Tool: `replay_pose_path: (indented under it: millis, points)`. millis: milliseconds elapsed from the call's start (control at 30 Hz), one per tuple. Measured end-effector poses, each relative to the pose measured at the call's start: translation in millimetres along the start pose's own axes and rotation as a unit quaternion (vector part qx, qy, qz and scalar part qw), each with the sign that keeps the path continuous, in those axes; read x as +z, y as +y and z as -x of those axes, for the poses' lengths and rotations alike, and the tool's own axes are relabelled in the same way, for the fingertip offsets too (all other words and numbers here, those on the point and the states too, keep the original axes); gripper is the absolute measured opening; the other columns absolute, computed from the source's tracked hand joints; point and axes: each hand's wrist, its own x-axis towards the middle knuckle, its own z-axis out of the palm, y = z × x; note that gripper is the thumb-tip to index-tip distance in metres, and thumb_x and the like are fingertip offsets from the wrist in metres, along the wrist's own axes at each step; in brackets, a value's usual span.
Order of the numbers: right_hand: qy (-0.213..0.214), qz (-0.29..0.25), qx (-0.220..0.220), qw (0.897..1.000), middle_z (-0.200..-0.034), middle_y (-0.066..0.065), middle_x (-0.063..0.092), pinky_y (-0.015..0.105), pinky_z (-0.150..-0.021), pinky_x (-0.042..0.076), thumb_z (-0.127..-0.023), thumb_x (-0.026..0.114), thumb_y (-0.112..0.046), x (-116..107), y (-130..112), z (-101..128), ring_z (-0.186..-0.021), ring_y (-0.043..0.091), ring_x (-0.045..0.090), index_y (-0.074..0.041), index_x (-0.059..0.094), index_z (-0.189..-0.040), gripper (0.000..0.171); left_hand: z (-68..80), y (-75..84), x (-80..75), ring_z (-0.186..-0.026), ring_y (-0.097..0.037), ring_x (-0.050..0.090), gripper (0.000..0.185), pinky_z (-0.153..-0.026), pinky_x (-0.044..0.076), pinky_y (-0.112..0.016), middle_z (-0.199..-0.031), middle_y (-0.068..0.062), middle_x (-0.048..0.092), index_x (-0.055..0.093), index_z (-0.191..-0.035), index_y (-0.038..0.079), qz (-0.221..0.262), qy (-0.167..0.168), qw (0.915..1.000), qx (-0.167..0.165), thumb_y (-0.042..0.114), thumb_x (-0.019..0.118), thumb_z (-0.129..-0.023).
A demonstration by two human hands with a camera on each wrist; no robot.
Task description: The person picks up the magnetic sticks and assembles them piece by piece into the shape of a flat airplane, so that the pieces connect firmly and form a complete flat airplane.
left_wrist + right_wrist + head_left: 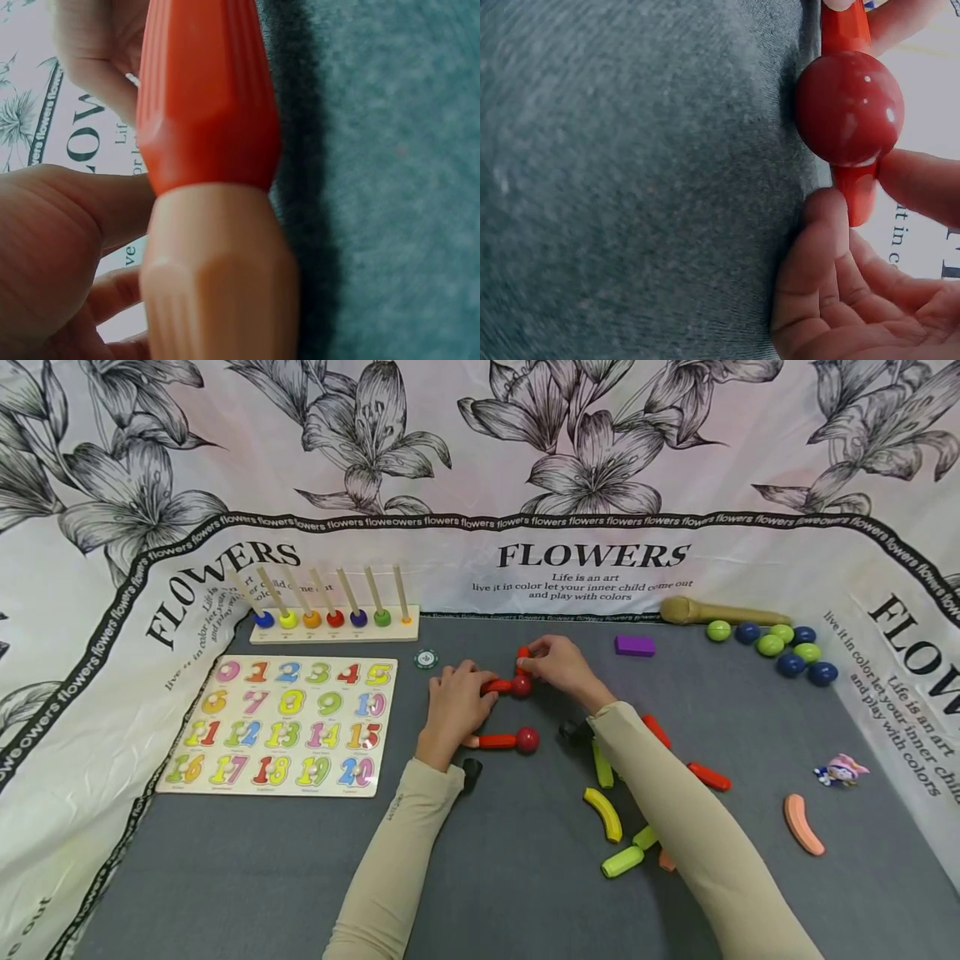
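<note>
Red ball [521, 687] sitting between your two hands

You are working above the grey surface [277, 868]. Your left hand [454, 706] is pinching one red stick [496, 686] at the ball's left, and your right hand [561, 670] is pinching a second red stick [522, 660] at its far side, fingers bent against it. No view is showing how deeply either stick is seating, so pressing off-line could be twisting a loose joint apart and sending the ball rolling. Your left wrist is also hanging near the second red ball [527, 741], its attached stick [497, 742] and a peach stick [472, 742]; dropping it could be knocking them.

Counting what is showing, you are facing two red balls, five red sticks, at least three lime sticks [622, 862] (your right sleeve [675, 810] may be hiding more), one yellow curved stick [603, 815], one purple block [634, 646], four green balls [769, 645] and four blue balls [791, 665]
</note>
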Motion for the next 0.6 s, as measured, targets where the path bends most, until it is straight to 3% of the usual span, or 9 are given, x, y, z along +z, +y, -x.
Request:
replay_pose_path:
  millis: [200,433,600]
  points:
    - [0.004,0.008,-0.006,1.000,-0.099,0.015,0.067,0.030,-0.071,0.051,-0.102,0.074,-0.020,-5,4,3,-0.079,0.021,0.063,0.006,0.062,-0.126,0.037,-0.1,2.6,-3.3,-0.116,-0.036,0.055,0.035,-0.100,0.041,-0.057,-0.131,-0.010,0.065,0.074,-0.139,0.018,0.006,-0.003,0.9999,0.009,0.029,0.072,-0.105]
    - [-0.040,-0.027,-0.053,0.997,-0.120,0.025,0.071,0.037,-0.084,0.059,-0.108,0.064,-0.016,-16,12,21,-0.099,0.033,0.071,0.009,0.061,-0.137,0.038,5.8,2.8,-9.7,-0.118,-0.036,0.056,0.037,-0.099,0.041,-0.055,-0.134,-0.012,0.066,0.072,-0.142,0.017,0.024,-0.011,0.9995,0.015,0.027,0.070,-0.106]
    - [-0.032,-0.013,-0.078,0.996,-0.124,0.026,0.070,0.045,-0.093,0.057,-0.112,0.059,-0.018,-36,22,47,-0.110,0.036,0.069,0.008,0.061,-0.140,0.038,12.5,4.0,-18.6,-0.122,-0.038,0.057,0.037,-0.101,0.041,-0.057,-0.135,-0.014,0.066,0.071,-0.142,0.014,0.045,0.006,0.9980,0.044,0.026,0.069,-0.107]
